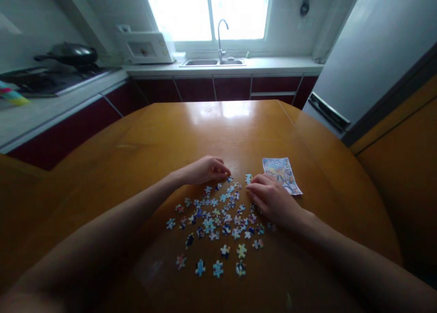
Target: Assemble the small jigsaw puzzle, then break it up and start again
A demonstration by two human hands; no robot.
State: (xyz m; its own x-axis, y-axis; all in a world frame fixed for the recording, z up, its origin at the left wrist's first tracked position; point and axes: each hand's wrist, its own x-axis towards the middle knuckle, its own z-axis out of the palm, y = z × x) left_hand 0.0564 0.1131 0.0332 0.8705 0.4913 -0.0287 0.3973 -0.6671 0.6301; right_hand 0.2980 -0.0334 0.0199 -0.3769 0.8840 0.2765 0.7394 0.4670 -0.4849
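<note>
Many small jigsaw puzzle pieces (209,223) lie loose across the middle of the wooden table (164,135), mostly in a cluster with some apart at the front. At the far edge of the cluster my left hand (207,169) has thumb and fingers pinched on a puzzle piece (230,179). My right hand (271,199) rests low over the right side of the cluster, its fingers bent and held together; whatever lies under the fingertips is hidden. Just beyond those fingertips is a light blue piece (248,178). A printed picture sheet (282,171) lies behind my right hand, partly covered by it.
Beyond the table runs a counter (269,65) with a sink (201,63), a faucet (219,39) and a white microwave (146,48). A dark wok (73,54) sits on the stove at left. At right stands a grey refrigerator (378,48).
</note>
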